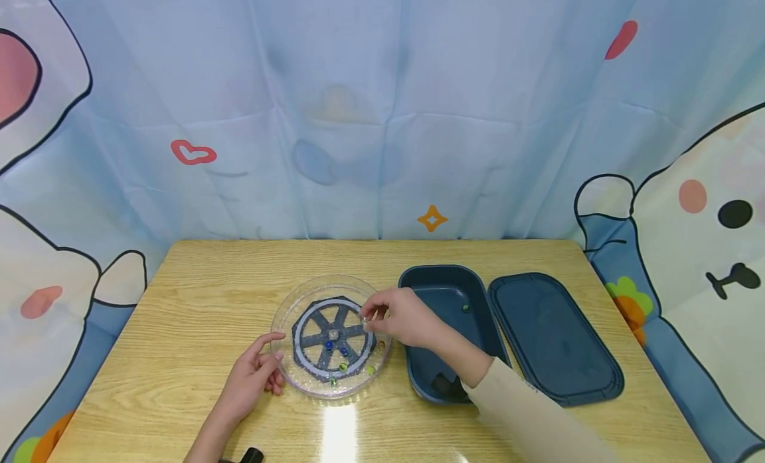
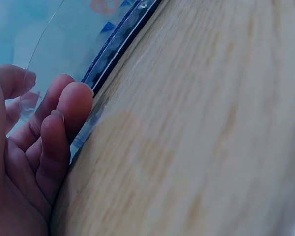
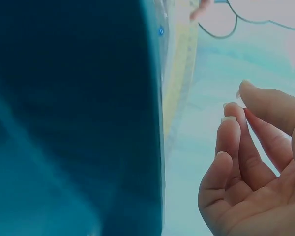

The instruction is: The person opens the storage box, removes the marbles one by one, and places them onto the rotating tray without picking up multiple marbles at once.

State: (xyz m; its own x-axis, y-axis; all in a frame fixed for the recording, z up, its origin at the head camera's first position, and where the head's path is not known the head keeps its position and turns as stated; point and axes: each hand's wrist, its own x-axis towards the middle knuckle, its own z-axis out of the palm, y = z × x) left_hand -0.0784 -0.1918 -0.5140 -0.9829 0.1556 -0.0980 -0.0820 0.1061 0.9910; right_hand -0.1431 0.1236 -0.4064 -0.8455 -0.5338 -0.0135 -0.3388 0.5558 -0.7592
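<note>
A clear round dish (image 1: 287, 376) lies over a dark spoked wheel with a pale ring (image 1: 301, 363). Several marbles sit in it, including blue marbles (image 1: 329, 345), yellow-green marbles (image 1: 343, 367) and an amber marble (image 1: 381, 345). My left hand (image 1: 254, 373) holds the dish's left rim, and its fingertips (image 2: 73, 105) show close up at the clear edge in the left wrist view. Above the dish's right side, my right hand (image 1: 406, 317) pinches a small clear marble (image 1: 366, 322) between thumb and forefinger. Those fingers largely cover the marble.
Right of the dish stands a dark blue box (image 1: 436, 317) with a green marble (image 1: 466, 308) inside. Its flat blue lid (image 1: 556, 337) lies on the wooden table (image 1: 179, 357) farther right. A printed curtain (image 1: 358, 117) hangs behind the table. My right forearm crosses over the box.
</note>
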